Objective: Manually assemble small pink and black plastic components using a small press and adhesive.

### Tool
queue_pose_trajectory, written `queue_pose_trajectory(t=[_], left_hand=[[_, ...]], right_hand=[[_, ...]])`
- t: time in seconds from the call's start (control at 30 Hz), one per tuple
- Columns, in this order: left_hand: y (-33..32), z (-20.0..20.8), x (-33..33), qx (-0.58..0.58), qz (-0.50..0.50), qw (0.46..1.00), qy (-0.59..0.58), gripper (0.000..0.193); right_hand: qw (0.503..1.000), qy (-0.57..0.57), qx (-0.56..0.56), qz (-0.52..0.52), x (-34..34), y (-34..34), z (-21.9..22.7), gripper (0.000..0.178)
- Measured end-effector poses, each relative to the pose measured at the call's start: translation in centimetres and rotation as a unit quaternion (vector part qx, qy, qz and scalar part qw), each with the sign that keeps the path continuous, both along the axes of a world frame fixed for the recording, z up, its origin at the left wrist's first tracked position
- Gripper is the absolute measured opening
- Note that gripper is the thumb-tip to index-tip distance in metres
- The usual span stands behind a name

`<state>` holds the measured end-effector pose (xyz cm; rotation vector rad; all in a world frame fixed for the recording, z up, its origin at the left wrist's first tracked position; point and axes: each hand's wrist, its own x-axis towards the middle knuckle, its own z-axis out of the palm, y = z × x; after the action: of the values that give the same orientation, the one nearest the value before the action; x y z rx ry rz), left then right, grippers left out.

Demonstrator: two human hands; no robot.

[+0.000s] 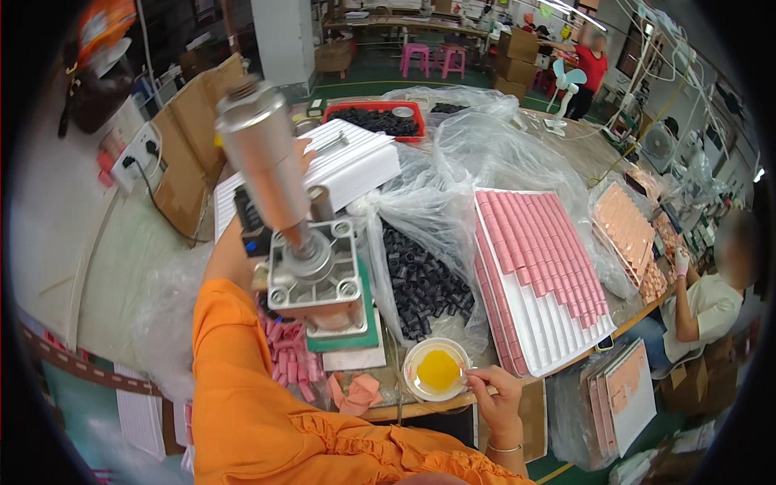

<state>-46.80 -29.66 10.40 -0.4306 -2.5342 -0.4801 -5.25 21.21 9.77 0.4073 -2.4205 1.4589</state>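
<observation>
By the bowl (pixel 411 368) the right hand (pixel 498 396) curls, farther forward the left hand (pixel 306 153) extends, both grips unclear.

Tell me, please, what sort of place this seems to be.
It looks like a small-parts assembly workshop, probably in a factory: a metal press stands over the work surface, rows of pink tubes and a heap of black parts lie beside it.

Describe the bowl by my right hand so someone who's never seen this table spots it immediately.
Find the tall metal machine, then look right and down to the near edge of the table. A round white bowl sits there, next to your right hand. Unlike the black parts beyond it, its contents are bright yellow.
</observation>
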Motion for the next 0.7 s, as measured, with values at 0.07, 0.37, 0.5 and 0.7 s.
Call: queue_pose_trajectory(t=[0.07,0.37,0.5,0.7], left_hand=[[1.7,0.1,-1.3,-0.018,0.102,0.987,-0.119,0.049],[2.3,-1.2,-3.5,0.058,0.187,0.962,-0.191,0.041],[1.8,-1.5,-3.5,0.057,0.163,0.958,-0.228,0.045],[0.7,-1.9,-4.3,0.122,0.157,0.946,-0.257,0.050]], right_hand=[[1.000,-0.012,0.001,-0.027,-0.5,0.4,0.1,0.009],[0.999,-0.011,0.010,-0.048,-2.6,0.0,0.0,0.007],[0.998,-0.027,0.020,-0.052,-2.9,-0.1,-0.2,0.007],[0.998,-0.031,0.010,-0.047,-4.1,0.1,-1.2,0.006]])
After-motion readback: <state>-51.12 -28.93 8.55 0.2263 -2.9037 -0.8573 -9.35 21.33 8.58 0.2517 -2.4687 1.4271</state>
